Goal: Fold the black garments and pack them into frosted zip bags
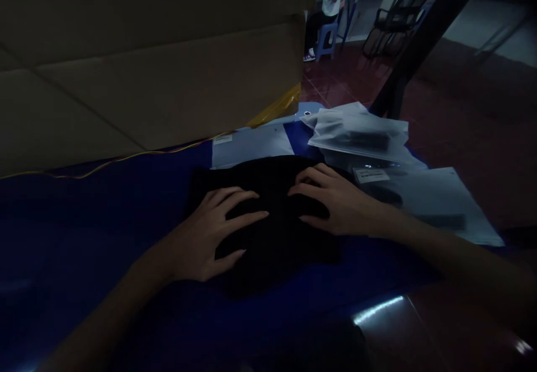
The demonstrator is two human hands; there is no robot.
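Pressing my left hand and right hand, slightly apart, onto black cloth keeps it flat on the blue tabletop. Frosted plastic bags lie at two o'clock.

The scene is dimly lit and underexposed, with the brightest light seen on the pale wall at the upper right. A hard streak of glare is cast on the glossy red floor tiles. The cardboard box is left in murky shadow, and the folds of the black cloth are nearly lost. Soft blur is seen throughout.
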